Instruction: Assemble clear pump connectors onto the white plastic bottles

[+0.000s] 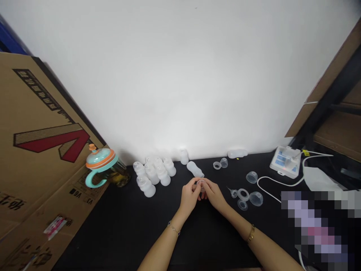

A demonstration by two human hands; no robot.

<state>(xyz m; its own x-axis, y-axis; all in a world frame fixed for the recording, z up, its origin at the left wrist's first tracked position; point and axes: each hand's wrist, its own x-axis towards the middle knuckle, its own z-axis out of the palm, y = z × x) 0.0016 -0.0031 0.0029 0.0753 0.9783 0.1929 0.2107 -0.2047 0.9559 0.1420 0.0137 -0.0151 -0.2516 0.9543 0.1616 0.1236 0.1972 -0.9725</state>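
Note:
My left hand (189,195) and my right hand (213,194) meet over the black table (129,226), fingertips pinched together on a small clear plastic part (200,183). Just beyond them a white translucent baby bottle (195,169) lies on its side. A cluster of several capped white bottles (153,174) stands to the left. To the right lie clear rings, caps and a small nipple-like piece (244,195).
A large cardboard box (36,158) fills the left side, with a teal and orange sippy cup (103,165) beside it. A white device with a tube (284,162) sits at the far right near a wooden shelf (332,113). The white wall stands behind the table.

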